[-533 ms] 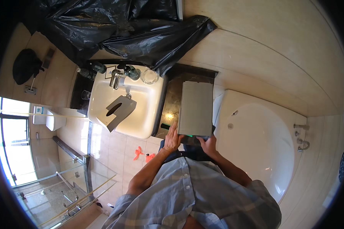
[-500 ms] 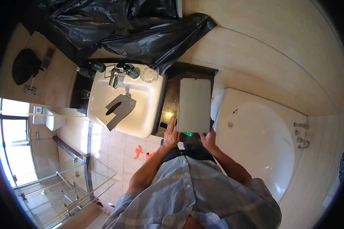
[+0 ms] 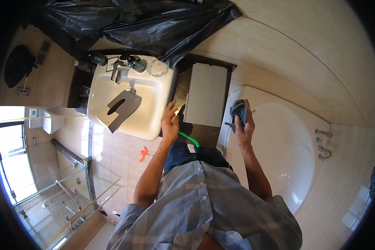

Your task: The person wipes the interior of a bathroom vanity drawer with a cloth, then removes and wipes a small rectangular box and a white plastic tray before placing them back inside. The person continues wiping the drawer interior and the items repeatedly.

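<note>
A flat grey rectangular panel or box lies on the dark countertop beside the sink. My left hand is raised just left of the panel's near end, fingers apart and holding nothing. Over the rim of the bathtub, my right hand is closed round a bunched dark grey cloth. A bright green strip shows at the counter's near edge, close to my waist; its kind is unclear. Across the white sink rests a grey tissue box cover with a dark oval slot.
A tap, a dark bottle and a clear glass dish stand along the sink's back. The white bathtub is on the right. Black plastic sheeting hangs ahead. An orange-red scrap lies on the floor.
Both hands have let go of the panel, which now lies flat farther back on the counter. My right hand has moved right and up with the cloth; my left hand has moved left and up.
</note>
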`<state>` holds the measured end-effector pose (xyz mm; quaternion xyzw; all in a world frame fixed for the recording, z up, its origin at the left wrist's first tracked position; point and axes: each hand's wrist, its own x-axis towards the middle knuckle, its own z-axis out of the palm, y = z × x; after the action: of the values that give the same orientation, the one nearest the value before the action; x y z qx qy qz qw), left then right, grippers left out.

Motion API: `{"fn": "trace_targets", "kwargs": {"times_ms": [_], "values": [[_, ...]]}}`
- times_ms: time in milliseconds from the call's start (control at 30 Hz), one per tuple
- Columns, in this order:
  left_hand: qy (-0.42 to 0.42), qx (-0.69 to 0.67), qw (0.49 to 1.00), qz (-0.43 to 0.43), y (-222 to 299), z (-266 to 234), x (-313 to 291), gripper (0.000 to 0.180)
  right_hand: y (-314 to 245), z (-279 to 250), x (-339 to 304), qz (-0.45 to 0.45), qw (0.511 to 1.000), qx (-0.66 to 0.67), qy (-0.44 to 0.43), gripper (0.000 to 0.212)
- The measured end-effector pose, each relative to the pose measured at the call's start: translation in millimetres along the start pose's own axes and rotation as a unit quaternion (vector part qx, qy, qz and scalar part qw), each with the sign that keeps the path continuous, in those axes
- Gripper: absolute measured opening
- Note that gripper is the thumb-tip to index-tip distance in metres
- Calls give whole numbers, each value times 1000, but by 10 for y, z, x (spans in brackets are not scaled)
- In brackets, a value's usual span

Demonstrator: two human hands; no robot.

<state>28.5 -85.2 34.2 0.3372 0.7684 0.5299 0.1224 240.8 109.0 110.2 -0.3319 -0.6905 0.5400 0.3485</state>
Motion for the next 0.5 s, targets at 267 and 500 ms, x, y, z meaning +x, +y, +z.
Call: {"fn": "trace_targets", "kwargs": {"times_ms": [267,500], "values": [[10,-43,982,-184,365,412,551,45,-320,667,-52,-219,861,-400,-224,58],[5,14,995,-103,432,457,548,45,-131,772,812,-245,833,-468,-164,55]]}}
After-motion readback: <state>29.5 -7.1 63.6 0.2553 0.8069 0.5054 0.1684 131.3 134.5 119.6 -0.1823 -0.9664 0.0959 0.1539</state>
